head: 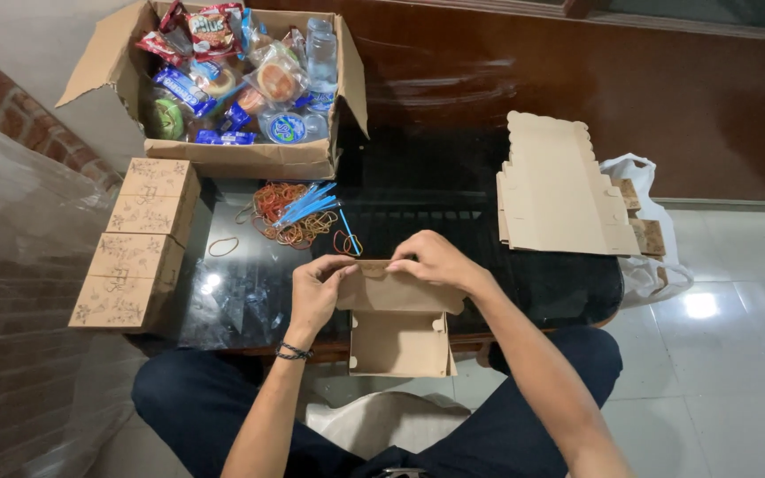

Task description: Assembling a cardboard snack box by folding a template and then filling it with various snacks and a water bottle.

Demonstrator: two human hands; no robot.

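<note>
Landmark: the half-folded cardboard box (398, 323), sitting at the near edge of the dark glass tabletop (418, 199), partly overhanging the person's lap.
Left hand: the left hand (316, 290) is curled closed on the left end of the box's upper flap, thumb and fingertips pinching the card.
Right hand: the right hand (436, 259) lies arched over the right end of the same flap, fingers bent and pressing on its top edge.
Risk, box: it hangs off the tabletop, so I'd judge an uneven push could tip it into the lap or crease the flap crooked.
Risk, glass: the glossy surface gives little grip; the box may slide while being pressed.
Risk, clutter: the rubber bands (289, 212) and blue sticks (307, 208) lie just beyond the box and could be swept aside by a knuckle.
Far-right of box: a stack of flat unfolded box blanks (555, 190), plain tan with scalloped edges, beside a white plastic bag (648, 257).
Left of box: folded brown boxes (139, 239) in a row, with dark line drawings on their lids.
Farthest, beyond the bands: an open carton (250, 159) of snacks: red crinkly packets, blue wrapped bars, round clear-wrapped buns, a green tub, a clear water bottle (320, 53).
</note>
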